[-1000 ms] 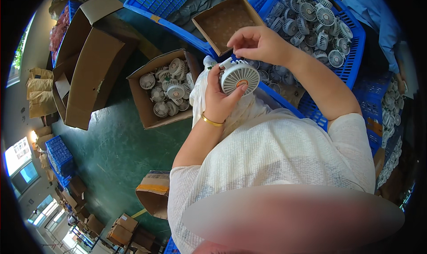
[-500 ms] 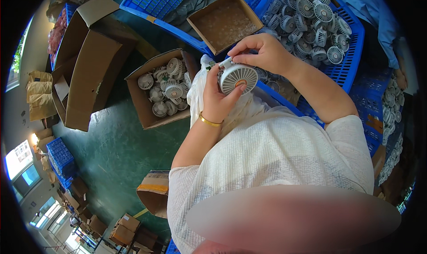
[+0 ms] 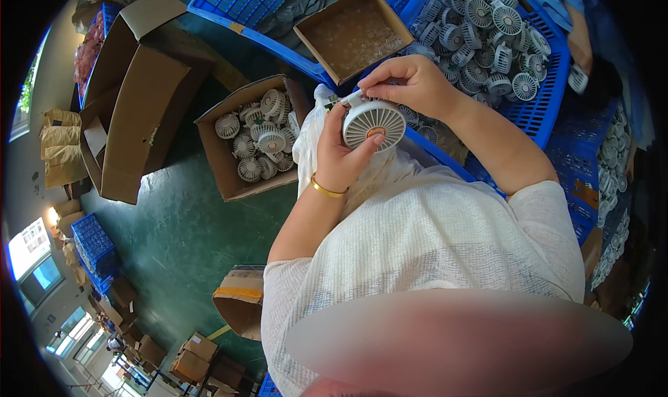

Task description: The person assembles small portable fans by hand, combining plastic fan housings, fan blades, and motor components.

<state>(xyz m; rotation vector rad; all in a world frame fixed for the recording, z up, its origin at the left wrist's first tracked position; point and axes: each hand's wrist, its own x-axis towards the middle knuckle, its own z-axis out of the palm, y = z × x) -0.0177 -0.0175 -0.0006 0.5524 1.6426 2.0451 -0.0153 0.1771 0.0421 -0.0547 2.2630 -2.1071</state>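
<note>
A small white round fan (image 3: pixel 374 124) with a ribbed grille and an orange-brown centre is in my left hand (image 3: pixel 342 150), fingers behind it and thumb on the grille's front. My right hand (image 3: pixel 410 84) is closed in a pinch at the fan's short neck. Whatever lies between its fingertips is too small to make out. A bit of green circuit board (image 3: pixel 332 102) shows beside the neck, next to my left fingertips. White cloth (image 3: pixel 312 136) covers my lap below the fan.
An open carton (image 3: pixel 268 189) of similar fans stands at left. A shallow cardboard box (image 3: pixel 316 42) holds small clear pieces on blue crates. The blue basket (image 3: pixel 554 84) at right is heaped with fans. Beyond it, a co-worker's hand (image 3: pixel 580 49) holds a fan (image 3: pixel 577 79).
My hands and the fan have hardly shifted. The co-worker's arm at the upper right has moved, and the hand now shows beside the basket with a fan.
</note>
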